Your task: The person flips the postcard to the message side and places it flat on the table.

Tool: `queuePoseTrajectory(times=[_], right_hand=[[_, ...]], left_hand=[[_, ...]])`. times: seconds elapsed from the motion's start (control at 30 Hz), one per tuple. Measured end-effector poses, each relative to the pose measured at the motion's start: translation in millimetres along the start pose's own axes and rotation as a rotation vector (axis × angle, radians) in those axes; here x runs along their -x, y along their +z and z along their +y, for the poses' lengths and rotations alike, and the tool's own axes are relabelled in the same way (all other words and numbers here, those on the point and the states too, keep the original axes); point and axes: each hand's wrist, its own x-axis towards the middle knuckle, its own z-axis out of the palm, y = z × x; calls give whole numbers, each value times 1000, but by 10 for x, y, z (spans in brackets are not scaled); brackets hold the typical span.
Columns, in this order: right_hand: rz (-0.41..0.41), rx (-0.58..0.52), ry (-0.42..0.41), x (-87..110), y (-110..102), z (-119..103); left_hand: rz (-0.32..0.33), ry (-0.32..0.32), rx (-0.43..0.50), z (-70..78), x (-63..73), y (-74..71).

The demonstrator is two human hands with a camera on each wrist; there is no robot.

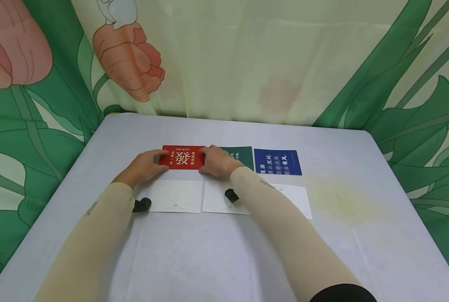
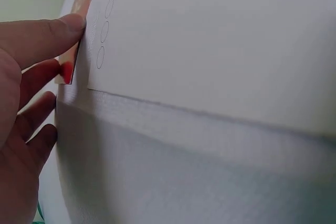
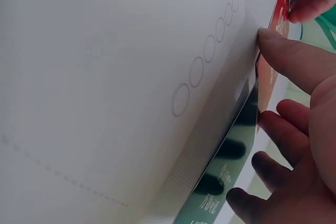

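A red postcard (image 1: 182, 157) with white characters and "GET RICH" lies in the back row on the table, between both hands. My left hand (image 1: 147, 165) holds its left end, thumb at the near edge and forefinger at the far corner. My right hand (image 1: 217, 162) holds the right end the same way, its other fingers over the green postcard (image 1: 245, 156), partly hiding it. In the right wrist view, the right thumb (image 3: 286, 51) lies along the red card's near edge. To the right lies a blue postcard (image 1: 278, 162) with white writing.
In front is a row of white cards: a left one (image 1: 176, 196), a middle one (image 1: 214, 201) and a right one (image 1: 297, 197), partly under the right sleeve (image 1: 281, 209). The white-covered table (image 1: 194, 260) ends at a printed curtain (image 1: 224, 63) behind.
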Motion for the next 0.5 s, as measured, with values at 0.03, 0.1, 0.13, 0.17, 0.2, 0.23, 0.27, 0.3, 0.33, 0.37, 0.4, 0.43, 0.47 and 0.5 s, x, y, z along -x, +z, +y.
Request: queuePoseTrajectory(times=[0.03, 0.1, 0.13, 0.17, 0.2, 0.23, 0.27, 0.3, 0.33, 0.37, 0.4, 0.43, 0.47, 0.5], right_hand=[[0, 1, 2, -1, -2, -4], [2, 0, 6, -3, -5, -15], [1, 1, 6, -4, -8, -19], [0, 2, 6, -4, -10, -23], [-2, 6, 4, -6, -11, -27], [-2, 10, 3, -7, -12, -29], [-3, 11, 1, -8, -12, -29], [-3, 18, -4, -10, -12, -30], [-2, 22, -10, -10, -11, -30], [0, 31, -17, -10, -9, -28], [2, 44, -25, -11, -6, -25], [4, 57, -31, -12, -5, -24], [4, 68, -37, -11, -2, -21], [3, 79, -43, -11, 1, -20]], left_hand=[[-1, -3, -1, 3, -1, -4], [-5, -8, -6, 11, 0, -16], [-8, -12, -7, 16, 1, -23], [-12, -14, -10, 21, 3, -31], [-17, -15, -16, 24, 5, -39], [-22, -16, -21, 26, 7, -46], [-27, -16, -26, 32, 12, -53], [-30, -13, -36, 35, 16, -57], [-33, -7, -50, 36, 18, -57], [-35, 5, -70, 40, 21, -56], [-37, 19, -92, 43, 27, -54], [-38, 34, -115, 48, 32, -50], [-37, 49, -136, 50, 38, -44], [-35, 65, -160, 48, 43, -36]])
